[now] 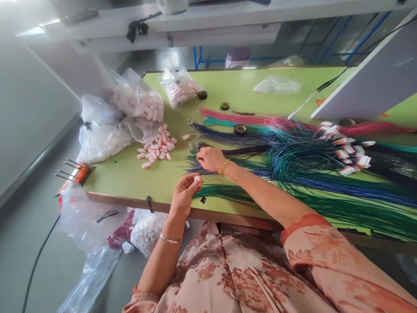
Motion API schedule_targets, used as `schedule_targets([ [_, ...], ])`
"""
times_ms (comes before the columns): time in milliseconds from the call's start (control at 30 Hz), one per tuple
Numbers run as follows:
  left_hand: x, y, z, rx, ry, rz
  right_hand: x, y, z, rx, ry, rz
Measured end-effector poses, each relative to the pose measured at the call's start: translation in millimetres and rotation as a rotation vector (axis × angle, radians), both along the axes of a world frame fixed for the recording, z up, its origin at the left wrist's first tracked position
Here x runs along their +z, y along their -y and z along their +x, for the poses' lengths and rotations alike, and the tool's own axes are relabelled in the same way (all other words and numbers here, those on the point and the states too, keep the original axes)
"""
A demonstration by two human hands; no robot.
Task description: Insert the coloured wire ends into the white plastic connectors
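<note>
My left hand [185,192] is closed around a small white-and-orange connector housing [197,179] near the table's front edge. Just beyond it, my right hand [210,159] has its fingers pinched together over the ends of the dark wires [244,151]; what the fingertips hold is too small to make out. Green wires [226,190] run to the right from beside my left hand. A loose pile of the same housings [158,146] lies to the left. On the right, several white housings [352,149] sit on the ends of gathered wires [291,149].
Black tape rolls [240,129] rest around the pink wires [234,115]. Plastic bags of housings [138,99] stand at the back left. An orange rack with metal prongs [76,174] is at the left corner. A white shelf [204,20] spans the back; its side panel [377,78] stands right.
</note>
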State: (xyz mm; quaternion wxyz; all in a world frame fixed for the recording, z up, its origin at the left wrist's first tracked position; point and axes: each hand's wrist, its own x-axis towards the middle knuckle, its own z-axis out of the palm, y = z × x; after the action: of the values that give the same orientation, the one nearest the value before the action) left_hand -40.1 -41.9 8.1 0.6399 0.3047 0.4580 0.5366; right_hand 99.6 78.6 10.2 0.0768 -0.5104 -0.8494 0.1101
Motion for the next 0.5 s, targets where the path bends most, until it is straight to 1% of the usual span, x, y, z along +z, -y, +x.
schedule_targets([
  [133, -0.3, 0.9, -2.6, 0.009, 0.006, -0.007, -1.9, -1.1, -0.4, 0.018, 0.036, 0.018],
  [233, -1.7, 0.2, -3.5, 0.023, 0.025, -0.007, 2.3, 1.9, 2.6, 0.012, -0.053, 0.038],
  [300, -3.4, -1.3, -3.6, 0.038, 0.055, 0.002, 7.7, 5.4, 3.8, 0.011, -0.2, 0.013],
  [433, -4.1, -5.5, -2.5, 0.057, 0.153, 0.03, 20.3, 16.2, 1.9, 0.085, -0.577, -0.095],
  [500, -2.4, -7.6, -1.7, 0.054, 0.216, 0.034, 25.5, 24.1, 0.8, 0.097, -0.72, -0.152],
])
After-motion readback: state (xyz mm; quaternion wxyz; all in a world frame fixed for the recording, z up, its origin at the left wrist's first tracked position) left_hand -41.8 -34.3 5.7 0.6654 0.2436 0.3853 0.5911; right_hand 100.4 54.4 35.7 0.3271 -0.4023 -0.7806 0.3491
